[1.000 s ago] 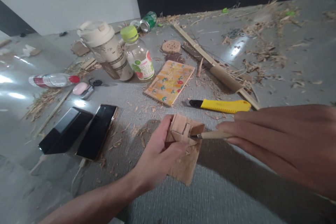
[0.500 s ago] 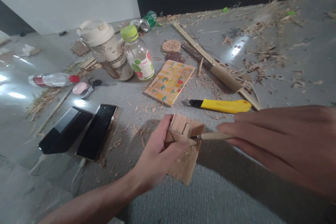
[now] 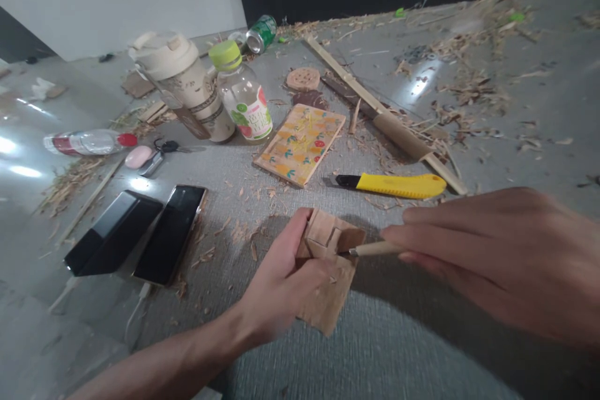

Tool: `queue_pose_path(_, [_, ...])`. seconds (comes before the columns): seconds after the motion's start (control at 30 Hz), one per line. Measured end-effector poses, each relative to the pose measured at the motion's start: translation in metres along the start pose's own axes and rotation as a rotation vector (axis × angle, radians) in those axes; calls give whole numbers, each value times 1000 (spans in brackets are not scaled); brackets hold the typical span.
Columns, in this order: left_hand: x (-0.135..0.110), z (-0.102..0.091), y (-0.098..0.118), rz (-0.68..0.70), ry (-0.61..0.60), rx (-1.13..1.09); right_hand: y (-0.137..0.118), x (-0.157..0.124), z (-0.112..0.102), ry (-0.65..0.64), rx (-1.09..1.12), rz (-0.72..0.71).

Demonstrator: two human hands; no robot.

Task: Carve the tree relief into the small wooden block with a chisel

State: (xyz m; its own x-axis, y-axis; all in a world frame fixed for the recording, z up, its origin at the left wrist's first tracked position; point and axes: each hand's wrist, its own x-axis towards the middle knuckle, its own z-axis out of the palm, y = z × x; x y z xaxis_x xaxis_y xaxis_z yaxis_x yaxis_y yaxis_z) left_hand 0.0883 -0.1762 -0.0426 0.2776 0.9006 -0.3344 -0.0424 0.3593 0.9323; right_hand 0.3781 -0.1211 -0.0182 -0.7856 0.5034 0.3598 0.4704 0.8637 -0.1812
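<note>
My left hand (image 3: 281, 281) is wrapped round a small carved wood block (image 3: 328, 303), its thumb across the near side and a finger behind the top. Angular cuts and a raised strip show on the block's upper face. My right hand (image 3: 487, 256) pinches the wooden handle of a carving knife (image 3: 375, 249). The short dark blade touches the block near the raised strip; its very tip is hard to make out. Just beyond the right hand lies a yellow utility knife (image 3: 398, 185). Behind the block rests a fruit-patterned notebook (image 3: 302, 144).
A clear bottle (image 3: 244, 97), a cream tumbler (image 3: 187, 84) and a green can (image 3: 261, 34) stand or lie farther back. Two black phones (image 3: 171, 234) with white cables are at left. A long wood strip (image 3: 344, 75) lies among shavings (image 3: 469, 94) at right.
The knife and my right hand have shifted slightly left and down against the block. The block has tilted a little in my left hand. The whole view has drifted slightly.
</note>
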Motion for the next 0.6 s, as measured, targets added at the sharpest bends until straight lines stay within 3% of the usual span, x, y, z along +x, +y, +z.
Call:
queue_pose_path(0.23, [-2,1,6,0,-53,-55,0,7,1,5,108,-9])
queue_pose_path(0.6, [-4,0,0,-16,-43,-7,-2,2,3,33,75,-23])
